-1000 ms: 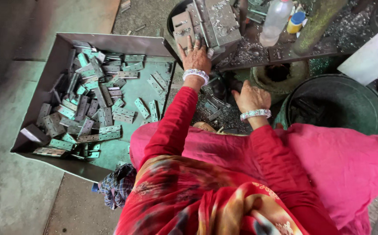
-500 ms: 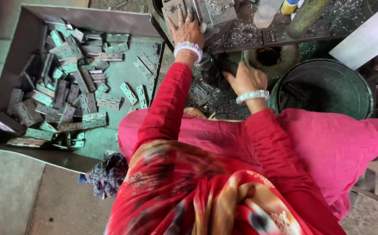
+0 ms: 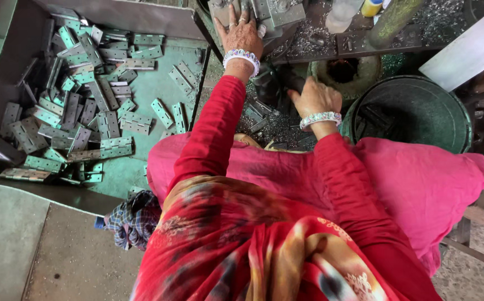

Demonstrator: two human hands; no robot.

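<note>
Seen from the head view, looking straight down over red sleeves and a pink lap cloth (image 3: 420, 184).

Left hand (image 3: 241, 34): stretched forward to the top of the frame, palm down, fingers spread wide and laid flat on a grey metal block (image 3: 278, 12) at the edge of the work table (image 3: 398, 39). Rings on the fingers, beaded bracelet at the wrist. Touching the block, not closed round anything visible.

Right hand (image 3: 315, 97): lower and nearer the body, back of hand up, fingers curled down toward a dark gap beside a round opening (image 3: 345, 69) in the table. Fingertips hidden; cannot tell whether anything held. Beaded bracelet here too.

Loose metal hinges (image 3: 261, 114): a small scatter among shavings between the two forearms, just left of the right hand.

Large flat tray (image 3: 147, 17) to the left, grey walls, green-tinted floor; heap of hinge plates (image 3: 80, 117) piled mostly on its left half, a few lying singly toward the right side.

Dark green round bucket (image 3: 415, 111) just right of the right hand, some dark pieces inside, contents unclear.

Pale plastic bottle (image 3: 347, 12) and a yellow-capped container (image 3: 373, 6) standing on the table at the top edge, amid metal swarf.

Checked cloth (image 3: 130, 220) bunched on the floor below the tray's near corner.
</note>
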